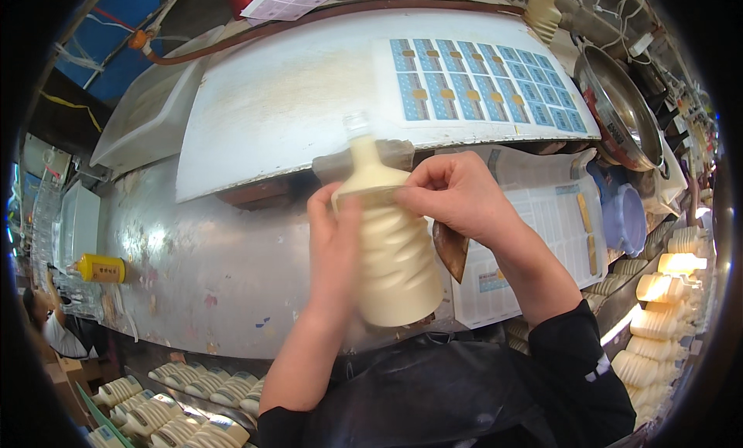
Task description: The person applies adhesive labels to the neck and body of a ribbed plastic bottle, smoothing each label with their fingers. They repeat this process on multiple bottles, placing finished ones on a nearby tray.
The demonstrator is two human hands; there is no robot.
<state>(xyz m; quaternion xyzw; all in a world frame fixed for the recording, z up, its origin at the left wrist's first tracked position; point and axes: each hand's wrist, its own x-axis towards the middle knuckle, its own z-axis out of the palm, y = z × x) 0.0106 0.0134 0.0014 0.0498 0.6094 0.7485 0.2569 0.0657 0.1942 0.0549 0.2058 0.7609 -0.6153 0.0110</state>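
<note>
A cream-coloured bottle (393, 254) with wavy ribs stands upright in front of me, its neck blurred. My left hand (334, 235) is closed on the bottle's left side, its fingers smeared a little. At the right shoulder, my right hand (457, 188) pinches with thumb and forefinger, pressed against a thin greyish strip (375, 191) that crosses the bottle. From under my right hand juts a brown pointed flat piece (450, 252); whether my palm holds it is hidden. Behind the bottle sits a dark grey block (329, 166), partly covered.
A white board (271, 99) spans the far side, with rows of blue labels (464, 84) on a sheet. Right of me lie another label sheet (534, 239), a purple bucket (624, 219) and a wide metal pan (619, 99). Cream bottles (205, 384) fill crates below; a yellow bottle (102, 268) lies left.
</note>
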